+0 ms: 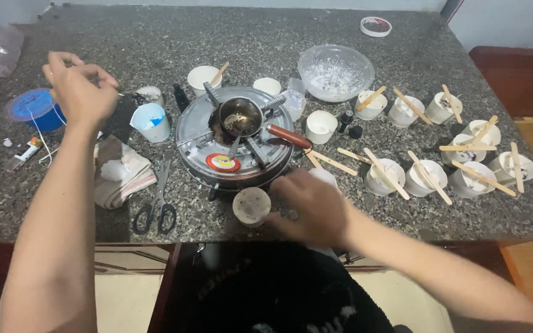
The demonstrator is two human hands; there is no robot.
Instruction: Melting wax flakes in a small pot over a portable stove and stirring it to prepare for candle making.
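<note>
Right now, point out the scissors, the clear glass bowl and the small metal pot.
scissors [155,206]: head view, on the handles.
clear glass bowl [335,73]: head view, inside bottom.
small metal pot [240,117]: head view, inner wall.

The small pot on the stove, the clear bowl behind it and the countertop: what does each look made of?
The small pot looks like polished metal, judging by its bright reflections; its handle is glossy reddish-brown, wood or plastic. The clear bowl is see-through with a glinting rim, glass or clear plastic. The countertop looks like polished speckled stone, probably granite, with grey-black flecks.
</note>
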